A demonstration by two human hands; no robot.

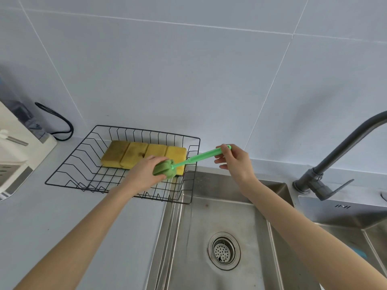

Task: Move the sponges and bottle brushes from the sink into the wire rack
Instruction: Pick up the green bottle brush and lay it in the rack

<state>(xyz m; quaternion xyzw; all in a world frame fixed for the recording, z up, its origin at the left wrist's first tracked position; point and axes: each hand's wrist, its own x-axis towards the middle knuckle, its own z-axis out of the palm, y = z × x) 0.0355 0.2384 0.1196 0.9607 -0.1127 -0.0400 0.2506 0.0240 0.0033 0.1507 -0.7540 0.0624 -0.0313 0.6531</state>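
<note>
A green bottle brush (199,156) is held level over the right side of the black wire rack (69,162). My left hand (146,172) grips its green sponge head, and my right hand (234,162) pinches the far end of its handle. Several yellow sponges (134,153) lie side by side in the rack, behind the brush head. The steel sink (219,216) below my right arm holds no sponge or brush that I can see.
A grey tap (335,164) stands at the right behind the sink. A drain strainer (223,250) sits in the basin floor. A white appliance (18,155) with a black cable (62,124) stands at the left. Tiled wall rises behind the counter.
</note>
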